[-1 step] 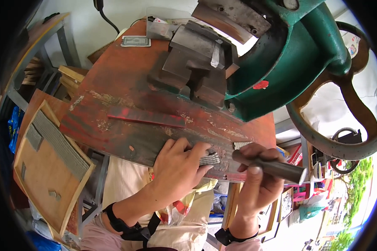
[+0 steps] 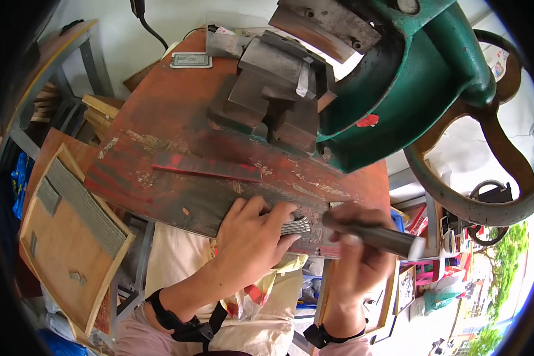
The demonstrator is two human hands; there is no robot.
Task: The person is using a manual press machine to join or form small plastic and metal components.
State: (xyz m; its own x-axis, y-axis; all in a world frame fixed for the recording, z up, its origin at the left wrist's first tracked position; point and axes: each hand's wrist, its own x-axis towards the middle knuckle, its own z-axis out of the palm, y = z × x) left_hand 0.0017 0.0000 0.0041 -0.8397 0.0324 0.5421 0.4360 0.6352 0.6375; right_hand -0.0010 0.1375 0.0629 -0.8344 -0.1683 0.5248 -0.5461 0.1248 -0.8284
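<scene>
Lower left of the frame, a shallow wooden tray (image 2: pixel 53 261) holds a long diagonal row of small grey metal pieces (image 2: pixel 83 204), packed tight like a ribbed strip, with a few loose ones near its bottom corner. Up top, a clear plastic box (image 2: pixel 219 40) sits at the far edge of the bench; what's in it I can't tell.

Centre-bottom, the left hand (image 2: pixel 249 243) is curled over a short stack of thin grey metal pieces (image 2: pixel 296 225), fingers closed around it and pressing it against the near edge of the worn red workbench (image 2: pixel 178 118). The stack looks flat-sided and finely layered, dull silver.

Just to its right, the right hand (image 2: pixel 359 261) is wrapped tight around a smooth dark steel rod (image 2: pixel 377 236), round and cylindrical, its left tip just beside the stack.

A flat red-painted bar (image 2: pixel 207 168) lies on the scuffed tabletop. Upper right looms the green cast press (image 2: pixel 409 77) with its blocky grey steel die (image 2: pixel 279 83) and a curved handwheel (image 2: pixel 486 172).
</scene>
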